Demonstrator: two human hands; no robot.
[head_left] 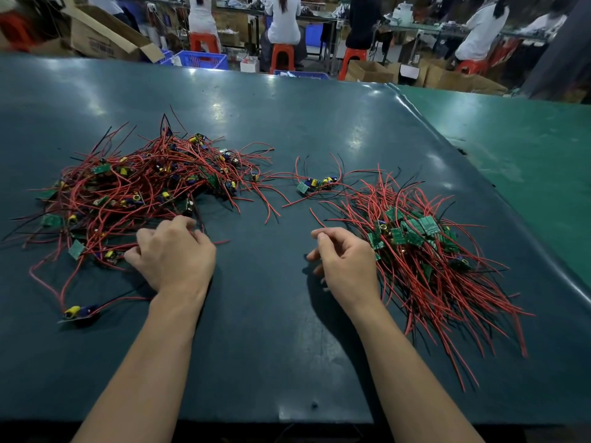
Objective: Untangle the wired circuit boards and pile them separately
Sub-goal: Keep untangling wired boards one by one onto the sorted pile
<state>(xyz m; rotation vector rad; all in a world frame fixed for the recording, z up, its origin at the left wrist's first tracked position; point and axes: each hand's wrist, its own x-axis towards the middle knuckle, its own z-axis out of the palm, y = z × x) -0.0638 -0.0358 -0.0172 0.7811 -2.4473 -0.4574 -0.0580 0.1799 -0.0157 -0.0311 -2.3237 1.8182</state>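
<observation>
A tangled heap of small green circuit boards with red and black wires (pixel 140 187) covers the left of the dark table. A sorted pile of boards (pixel 425 247), wires trailing toward me, lies on the right. My left hand (pixel 174 254) rests at the near edge of the tangle, fingers curled down among red wires; whether it grips one I cannot tell. My right hand (pixel 343 263) hovers beside the sorted pile, fingers loosely curled and holding nothing. Two or three stray boards (pixel 315 184) lie between the piles, and one loose board (pixel 78 312) sits near left.
The dark green mat (pixel 271 346) ends at a raised fold on the right, beside a lighter green surface (pixel 527 148). Beyond the far edge are cardboard boxes (pixel 105 39), blue crates (pixel 201 59), orange stools and seated people at benches.
</observation>
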